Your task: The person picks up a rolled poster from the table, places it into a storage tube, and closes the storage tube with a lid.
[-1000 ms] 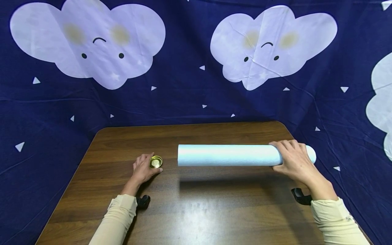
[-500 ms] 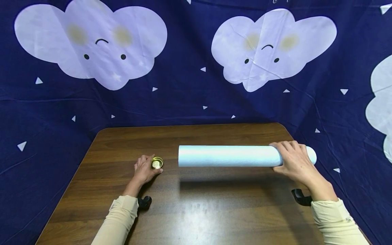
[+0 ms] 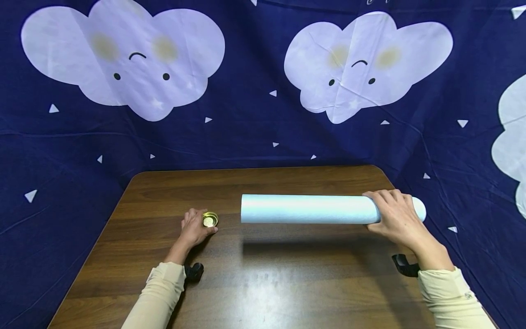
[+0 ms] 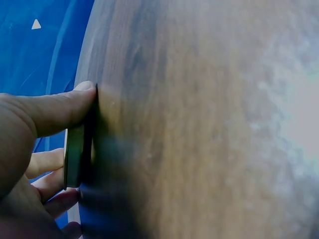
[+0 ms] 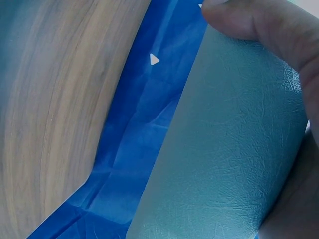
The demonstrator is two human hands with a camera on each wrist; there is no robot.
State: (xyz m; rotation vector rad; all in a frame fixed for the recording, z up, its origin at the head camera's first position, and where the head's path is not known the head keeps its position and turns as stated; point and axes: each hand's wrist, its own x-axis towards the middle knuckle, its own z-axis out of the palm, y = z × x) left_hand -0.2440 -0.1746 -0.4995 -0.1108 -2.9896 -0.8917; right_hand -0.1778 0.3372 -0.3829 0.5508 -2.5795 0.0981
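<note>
Pale-blue cylinder (image 3: 304,209): long axis left–right, about level, raised over the wooden table (image 3: 263,269).
Left end points toward the gold lid (image 3: 210,220), apart from it; right hand (image 3: 396,214) wraps fingers and thumb round the cylinder near its right end. Left hand (image 3: 194,227) pinches the gold lid, thumb and fingers parted by its width; left wrist view blurry, can't tell if lid touches table.
</note>
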